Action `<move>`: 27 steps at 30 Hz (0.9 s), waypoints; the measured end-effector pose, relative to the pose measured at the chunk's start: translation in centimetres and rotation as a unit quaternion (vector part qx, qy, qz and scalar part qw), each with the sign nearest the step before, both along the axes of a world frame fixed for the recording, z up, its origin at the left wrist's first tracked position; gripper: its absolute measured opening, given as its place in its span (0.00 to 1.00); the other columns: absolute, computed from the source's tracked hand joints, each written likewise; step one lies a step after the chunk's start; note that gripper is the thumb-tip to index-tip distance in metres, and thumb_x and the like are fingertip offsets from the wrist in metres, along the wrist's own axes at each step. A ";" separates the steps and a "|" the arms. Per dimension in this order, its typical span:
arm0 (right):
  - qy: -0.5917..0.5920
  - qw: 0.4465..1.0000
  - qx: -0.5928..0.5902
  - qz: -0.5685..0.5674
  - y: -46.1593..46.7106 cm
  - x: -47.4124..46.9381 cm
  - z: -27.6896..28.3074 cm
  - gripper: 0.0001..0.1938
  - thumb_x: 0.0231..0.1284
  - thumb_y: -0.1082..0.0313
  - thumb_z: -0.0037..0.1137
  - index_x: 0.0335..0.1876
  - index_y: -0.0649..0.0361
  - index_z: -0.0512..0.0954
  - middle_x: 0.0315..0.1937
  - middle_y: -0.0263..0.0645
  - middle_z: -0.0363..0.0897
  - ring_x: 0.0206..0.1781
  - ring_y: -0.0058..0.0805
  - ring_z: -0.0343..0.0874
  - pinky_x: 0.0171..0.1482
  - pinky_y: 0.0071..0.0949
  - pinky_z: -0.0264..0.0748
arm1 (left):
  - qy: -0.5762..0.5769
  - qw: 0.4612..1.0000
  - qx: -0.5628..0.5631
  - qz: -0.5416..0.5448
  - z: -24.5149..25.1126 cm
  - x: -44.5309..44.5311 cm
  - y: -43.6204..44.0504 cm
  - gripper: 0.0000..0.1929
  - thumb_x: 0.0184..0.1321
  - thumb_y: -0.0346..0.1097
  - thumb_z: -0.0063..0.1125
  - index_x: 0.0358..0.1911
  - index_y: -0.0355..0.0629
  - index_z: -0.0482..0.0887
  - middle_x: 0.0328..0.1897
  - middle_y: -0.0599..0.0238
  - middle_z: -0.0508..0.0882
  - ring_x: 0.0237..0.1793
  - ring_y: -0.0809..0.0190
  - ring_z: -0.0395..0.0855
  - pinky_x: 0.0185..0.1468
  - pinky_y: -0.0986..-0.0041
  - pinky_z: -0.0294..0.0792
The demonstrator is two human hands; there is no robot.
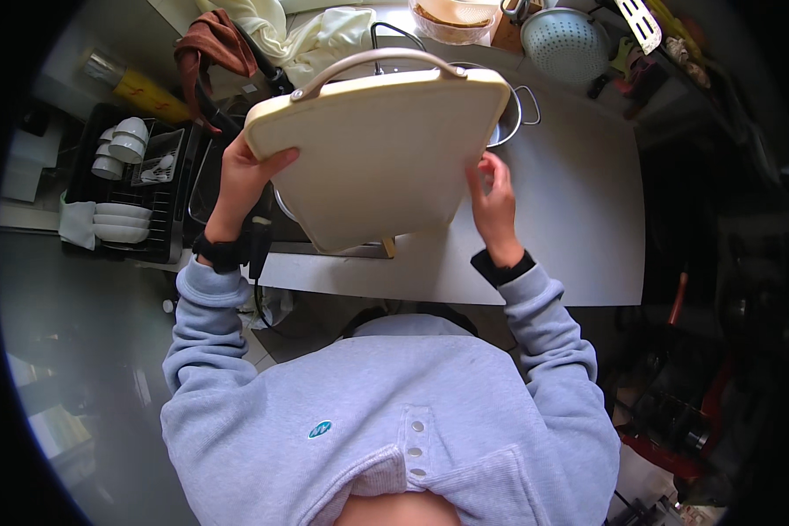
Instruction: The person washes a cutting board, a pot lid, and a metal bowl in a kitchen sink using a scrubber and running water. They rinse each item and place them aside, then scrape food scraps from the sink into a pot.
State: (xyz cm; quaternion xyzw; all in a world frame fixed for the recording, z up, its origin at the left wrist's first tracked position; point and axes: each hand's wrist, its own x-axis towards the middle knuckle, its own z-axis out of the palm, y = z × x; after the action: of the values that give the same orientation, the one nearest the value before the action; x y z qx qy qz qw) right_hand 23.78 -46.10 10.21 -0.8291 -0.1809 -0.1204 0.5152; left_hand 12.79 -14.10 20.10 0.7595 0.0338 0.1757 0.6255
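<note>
A cream cutting board (381,151) with a rounded carrying handle at its far edge is held up, tilted, above the sink and counter. My left hand (253,174) grips its left edge, the thumb lying on the near face. At the board's right edge is my right hand (493,194), its fingers partly curled; whether they grip the board or only touch it is unclear. Behind the board, a metal pot (514,121) with a loop handle shows in part. The board hides most of the sink (200,177) and the faucet's lower part.
A black dish rack (164,227) with white bowls and plates stands left. A brown cloth (217,46) hangs near the faucet (394,27). A colander (565,45) and a clear bowl (450,29) are at the back. The white countertop (578,217) extends right.
</note>
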 end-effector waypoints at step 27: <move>0.110 0.931 -0.342 -0.070 -3.2 -3.7 -7.4 0.17 0.51 0.53 0.59 0.39 0.58 0.75 0.33 0.41 0.78 0.35 0.38 0.79 0.33 0.37 0.73 | -0.010 0.991 0.040 -0.128 0.9 4.5 -0.6 0.23 0.50 0.27 0.66 0.51 0.36 0.74 0.43 0.67 0.81 0.43 0.71 0.77 0.48 0.80 0.70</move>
State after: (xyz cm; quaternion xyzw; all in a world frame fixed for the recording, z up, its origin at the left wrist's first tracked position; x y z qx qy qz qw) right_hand 20.07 -49.25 2.83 -0.9736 -0.0946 0.0046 0.2076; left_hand 17.25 -14.70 20.97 0.7801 -0.0774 0.1028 0.6123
